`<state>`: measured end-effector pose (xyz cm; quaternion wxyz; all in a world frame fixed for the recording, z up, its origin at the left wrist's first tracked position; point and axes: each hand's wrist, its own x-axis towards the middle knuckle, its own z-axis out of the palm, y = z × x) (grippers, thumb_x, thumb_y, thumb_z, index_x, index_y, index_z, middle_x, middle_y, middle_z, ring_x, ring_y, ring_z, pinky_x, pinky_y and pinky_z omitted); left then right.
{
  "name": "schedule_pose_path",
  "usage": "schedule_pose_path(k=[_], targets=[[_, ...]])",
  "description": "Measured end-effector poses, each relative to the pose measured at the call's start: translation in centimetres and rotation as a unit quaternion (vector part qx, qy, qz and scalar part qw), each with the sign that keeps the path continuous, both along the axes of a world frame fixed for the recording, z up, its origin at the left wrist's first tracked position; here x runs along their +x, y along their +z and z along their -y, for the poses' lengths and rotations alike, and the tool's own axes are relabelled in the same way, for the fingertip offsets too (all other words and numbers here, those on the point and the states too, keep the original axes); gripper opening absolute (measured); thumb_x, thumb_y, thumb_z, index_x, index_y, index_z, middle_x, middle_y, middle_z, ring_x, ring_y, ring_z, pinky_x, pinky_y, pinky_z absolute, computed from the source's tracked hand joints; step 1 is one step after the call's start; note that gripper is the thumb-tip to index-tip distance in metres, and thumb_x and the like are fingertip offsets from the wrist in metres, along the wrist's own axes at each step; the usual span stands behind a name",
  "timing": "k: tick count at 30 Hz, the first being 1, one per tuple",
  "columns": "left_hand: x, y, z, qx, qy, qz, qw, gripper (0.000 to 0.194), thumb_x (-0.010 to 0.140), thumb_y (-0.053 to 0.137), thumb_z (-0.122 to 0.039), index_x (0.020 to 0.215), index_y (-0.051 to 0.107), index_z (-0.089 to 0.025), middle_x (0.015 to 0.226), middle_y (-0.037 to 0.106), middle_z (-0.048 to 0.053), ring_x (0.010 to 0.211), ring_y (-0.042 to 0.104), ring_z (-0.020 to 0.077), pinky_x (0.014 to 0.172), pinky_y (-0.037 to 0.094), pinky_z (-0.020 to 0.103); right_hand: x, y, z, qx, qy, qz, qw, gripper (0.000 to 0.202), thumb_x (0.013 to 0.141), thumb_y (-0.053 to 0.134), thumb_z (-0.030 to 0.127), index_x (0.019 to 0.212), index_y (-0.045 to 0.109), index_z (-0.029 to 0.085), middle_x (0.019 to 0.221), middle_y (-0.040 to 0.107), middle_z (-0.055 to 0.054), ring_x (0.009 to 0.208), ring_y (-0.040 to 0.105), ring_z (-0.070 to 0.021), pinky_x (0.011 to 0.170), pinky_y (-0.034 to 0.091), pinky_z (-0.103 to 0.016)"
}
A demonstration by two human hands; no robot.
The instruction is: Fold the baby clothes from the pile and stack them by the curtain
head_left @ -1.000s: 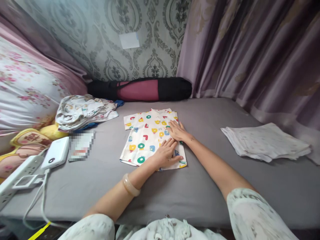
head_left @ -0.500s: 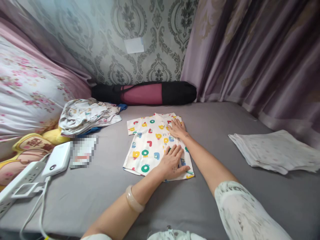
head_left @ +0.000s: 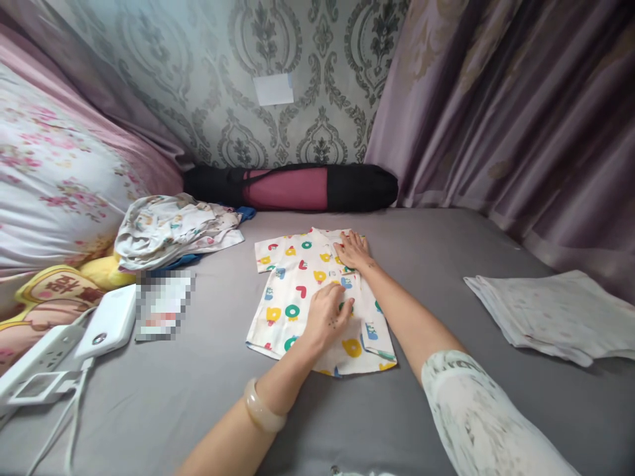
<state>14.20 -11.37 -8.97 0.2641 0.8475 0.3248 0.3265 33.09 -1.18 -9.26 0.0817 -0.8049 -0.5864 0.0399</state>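
A small white shirt with colourful letter prints lies spread on the grey bed sheet, its left sleeve pointing out and its right side folded inward. My left hand, with a pale bangle on the wrist, is over the middle of the shirt, fingers slightly curled and apart, holding nothing. Farther up, my right hand rests on the shirt's upper right part, fingers spread flat.
Crumpled clothes, a yellow plush, a white power bank, a power strip and cables are at left. Folded cloth lies at right. A black and pink roll bag lines the wall.
My left hand has moved slightly left across the shirt, and its fingers have curled more. My right hand stays at the shirt's upper right. The view has shifted slightly.
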Motion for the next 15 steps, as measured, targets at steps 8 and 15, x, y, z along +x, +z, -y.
schedule_pose_path(k=[8,15], targets=[[-0.2,-0.2,-1.1,-0.046,0.037,0.009,0.998,0.015,0.092,0.049,-0.03,0.098,0.059,-0.02,0.092,0.067,0.005,0.08,0.062,0.0175,0.076,0.049,0.031,0.6,-0.7,-0.5,-0.016,-0.005,-0.008,1.0,0.067,0.096,0.021,0.054,0.152,0.028,0.019,0.16,0.019,-0.014,0.146,0.015,-0.0314,0.116,0.009,-0.051],[-0.2,0.0,-1.2,-0.101,0.1,0.055,0.988,0.018,0.092,0.048,-0.032,0.098,0.06,-0.021,0.092,0.068,0.004,0.075,0.063,0.0165,0.071,0.048,0.029,-1.6,0.6,-0.7,-0.021,0.01,-0.026,0.999,0.064,0.098,0.016,0.051,0.155,0.021,0.02,0.162,0.01,-0.011,0.149,0.003,-0.0255,0.117,0.003,-0.051]])
